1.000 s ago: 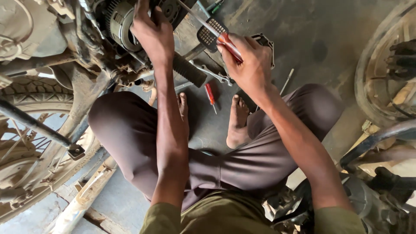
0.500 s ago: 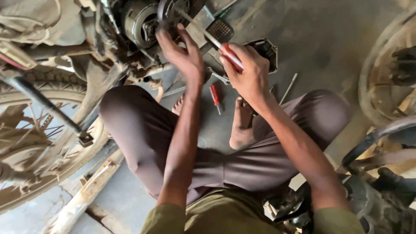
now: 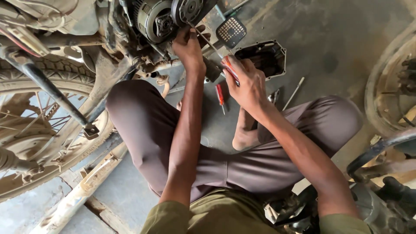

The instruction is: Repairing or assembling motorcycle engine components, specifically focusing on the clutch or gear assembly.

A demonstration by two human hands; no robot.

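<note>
Fingers of the right hand [image 3: 247, 84] are clenched round a red-handled screwdriver [image 3: 212, 50], shaft slanting up-left to the round clutch part [image 3: 187, 9] on the motorcycle engine [image 3: 151, 19]. Left hand [image 3: 187, 45] sits nearer, right under that part, fingers curled up against it; can't tell if it's actually gripping. Second red screwdriver [image 3: 220, 96] lies on the floor between the legs. Black engine cover [image 3: 263, 56] lies open side up, seemingly empty.
</note>
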